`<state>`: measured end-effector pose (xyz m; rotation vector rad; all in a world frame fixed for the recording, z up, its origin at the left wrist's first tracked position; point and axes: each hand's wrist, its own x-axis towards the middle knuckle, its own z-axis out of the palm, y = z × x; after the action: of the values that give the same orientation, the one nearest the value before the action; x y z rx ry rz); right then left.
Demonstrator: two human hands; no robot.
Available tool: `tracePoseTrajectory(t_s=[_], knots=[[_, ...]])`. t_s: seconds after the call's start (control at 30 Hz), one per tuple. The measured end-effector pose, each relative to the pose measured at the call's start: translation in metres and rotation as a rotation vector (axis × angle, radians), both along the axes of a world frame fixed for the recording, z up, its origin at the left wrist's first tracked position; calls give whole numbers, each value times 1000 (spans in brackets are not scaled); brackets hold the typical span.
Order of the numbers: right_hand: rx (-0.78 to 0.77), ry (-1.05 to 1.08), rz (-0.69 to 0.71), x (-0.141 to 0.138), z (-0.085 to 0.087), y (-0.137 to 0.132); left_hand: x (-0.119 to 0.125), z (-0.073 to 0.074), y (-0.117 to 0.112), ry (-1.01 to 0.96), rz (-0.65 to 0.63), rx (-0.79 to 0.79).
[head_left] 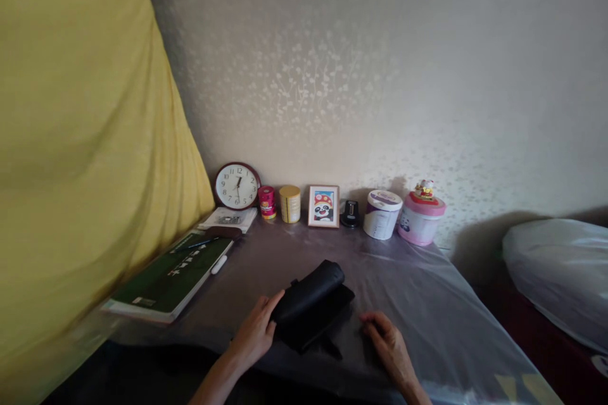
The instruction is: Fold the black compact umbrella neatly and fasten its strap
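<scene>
A black rolled-up fabric item [311, 304], perhaps a pouch or folded umbrella, lies on the grey plastic-covered table [427, 304] right in front of me. My left hand [254, 332] rests against its left end, fingers curled on the roll. My right hand [387, 345] lies on the table just right of the item, fingers bent and touching a dark strap or flap by its lower edge.
Along the wall stand a round clock [236, 185], a red can [266, 202], a yellow tin [289, 204], a framed panda picture [323, 206], a white tub [382, 214] and a pink tub [420, 218]. A green book [173, 275] lies left. Yellow curtain [80, 139] hangs left.
</scene>
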<state>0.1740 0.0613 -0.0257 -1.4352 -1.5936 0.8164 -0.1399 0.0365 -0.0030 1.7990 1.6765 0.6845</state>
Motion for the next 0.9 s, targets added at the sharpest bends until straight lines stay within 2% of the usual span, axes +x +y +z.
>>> tracePoseTrajectory(t_s=[0.23,0.33,0.5,0.57,0.63,0.7,0.8,0.9], knots=[[49,-32,-22,-2,3,-2,-17,20,20,-80,-48,-127],[67,-38,-19,-2,3,-1,-24,24,29,-58,-4,-162],[104,-65,-17,-1,2,0,-19,19,23,56,131,-29],[119,-66,-8,-1,1,0,-13,12,12,108,89,36],[128,-69,-1,-1,1,0,-10,4,3,285,-25,147],[133,-73,1,-1,1,0,-10,-2,-1,397,-71,186],[143,-85,-3,-1,1,1,-13,-5,2,502,-23,157],[151,-95,1,0,-2,1,-14,2,11,534,33,83]])
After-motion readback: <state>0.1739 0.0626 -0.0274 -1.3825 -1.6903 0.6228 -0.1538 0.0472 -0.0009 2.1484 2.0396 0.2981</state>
